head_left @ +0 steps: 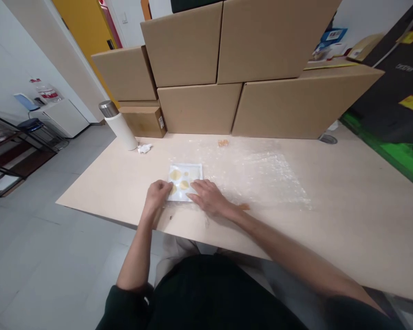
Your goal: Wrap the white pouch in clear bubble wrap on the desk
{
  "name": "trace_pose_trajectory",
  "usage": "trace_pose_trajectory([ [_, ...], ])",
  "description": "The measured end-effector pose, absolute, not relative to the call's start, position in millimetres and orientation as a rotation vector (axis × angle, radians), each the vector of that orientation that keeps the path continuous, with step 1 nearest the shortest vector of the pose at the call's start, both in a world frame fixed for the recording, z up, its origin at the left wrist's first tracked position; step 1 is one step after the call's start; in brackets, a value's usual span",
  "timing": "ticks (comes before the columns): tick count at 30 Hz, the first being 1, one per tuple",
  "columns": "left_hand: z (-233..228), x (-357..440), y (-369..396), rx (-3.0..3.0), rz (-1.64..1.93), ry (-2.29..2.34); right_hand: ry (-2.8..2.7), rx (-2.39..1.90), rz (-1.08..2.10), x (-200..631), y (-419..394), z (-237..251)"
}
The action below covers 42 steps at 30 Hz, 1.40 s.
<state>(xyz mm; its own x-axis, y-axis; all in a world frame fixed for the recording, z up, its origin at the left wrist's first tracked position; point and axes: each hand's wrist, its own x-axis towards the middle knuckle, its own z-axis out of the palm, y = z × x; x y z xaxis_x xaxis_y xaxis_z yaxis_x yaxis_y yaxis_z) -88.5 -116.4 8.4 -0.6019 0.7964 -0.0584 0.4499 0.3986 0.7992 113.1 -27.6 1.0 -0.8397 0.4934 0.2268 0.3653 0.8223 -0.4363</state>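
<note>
A small white square sheet (189,172) with yellowish round patches lies flat on the pale table (330,220). My left hand (157,195) rests on the sheet's near left corner, fingers curled down onto its edge. My right hand (208,196) lies flat on the near right edge, fingers spread and pointing left across the sheet. Both hands press on the sheet; neither lifts it. A wide piece of clear plastic film (261,172) is spread on the table to the right of the sheet, partly under my right hand.
A white flask with a metal cap (119,125) stands at the table's far left, a crumpled white scrap (145,148) beside it. Stacked cardboard boxes (227,68) wall off the back. A small orange crumb (223,143) lies near the boxes. Shelving stands on the floor at left.
</note>
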Motion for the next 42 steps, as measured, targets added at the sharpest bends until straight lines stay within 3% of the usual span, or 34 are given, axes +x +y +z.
trace_pose_trajectory([
  [6, 37, -53, -108, 1.115, 1.435, 1.772, -2.341, -0.604, 1.129, 122, -18, 4],
  [11, 46, -11, -83, 1.444, 1.303, 1.696, -1.747, -0.765, 1.764, 144, -8, 11],
  [14, 40, 13, -68, 1.729, 1.089, 1.754, -1.418, -0.891, 1.955, 165, -2, 12],
  [17, 32, 33, -57, 1.855, 0.710, 1.925, -1.378, -1.041, 1.793, 193, 7, 6],
  [20, 26, 47, -51, 1.983, 0.451, 2.031, -1.556, -1.089, 1.257, 215, 19, -2],
  [23, 22, 52, -49, 2.081, 0.379, 2.042, -1.824, -1.001, 0.757, 217, 25, -8],
  [25, 17, 48, -49, 2.044, 0.434, 2.061, -2.066, -0.920, 0.663, 207, 24, -10],
  [29, 7, 29, -54, 1.620, 0.940, 2.198, -2.362, -0.941, 0.651, 184, 17, -7],
  [34, 14, 16, -57, 1.008, 1.461, 1.713, -2.242, -1.006, 0.839, 185, 14, 5],
  [38, 34, 40, -48, 1.149, 1.617, 1.473, -1.880, -0.984, 1.262, 204, 20, 12],
  [42, 37, 80, -23, 1.464, 1.505, 1.310, -1.453, -0.941, 1.582, 231, 27, 13],
])
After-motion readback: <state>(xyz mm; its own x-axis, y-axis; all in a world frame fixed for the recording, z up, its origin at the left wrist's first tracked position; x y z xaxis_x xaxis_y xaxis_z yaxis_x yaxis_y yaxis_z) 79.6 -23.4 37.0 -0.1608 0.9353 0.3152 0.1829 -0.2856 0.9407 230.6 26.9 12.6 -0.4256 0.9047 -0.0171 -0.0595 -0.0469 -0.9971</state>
